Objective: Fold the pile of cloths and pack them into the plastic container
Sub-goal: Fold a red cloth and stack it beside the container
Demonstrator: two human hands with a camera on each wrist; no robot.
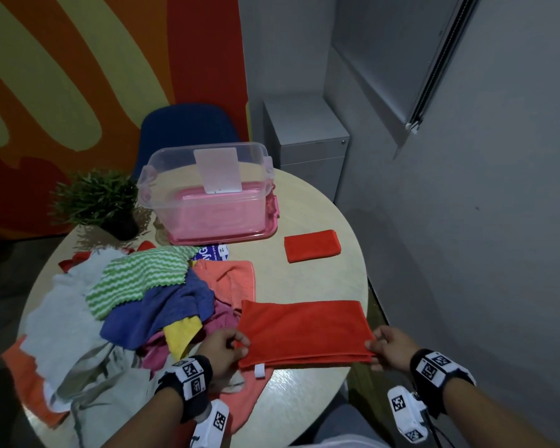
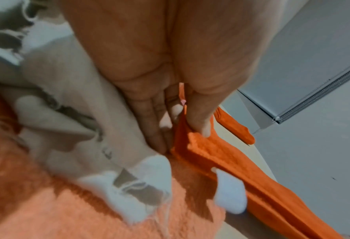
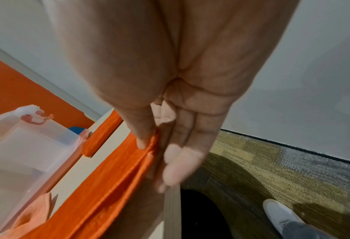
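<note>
The near corners of a folded red cloth [image 1: 301, 331], lying right of the cloth pile [image 1: 136, 299], are pinched between thumb and fingers by the left hand [image 1: 222, 349] and the right hand [image 1: 390, 347].

Dim light. Round beige table [image 1: 320, 202] in the lower centre, blue chair [image 1: 188, 127] behind it. Mural wall [image 1: 78, 76] fills the upper left: orange, red, yellow-green bands. Grey cabinet [image 1: 307, 150] in the centre, grey wall [image 1: 498, 237] at right, roller blind [image 1: 401, 53] upper right. Potted plant [image 1: 97, 198] at the table's left edge. Olive-grey carpet [image 3: 272, 169] in the right wrist view.
</note>
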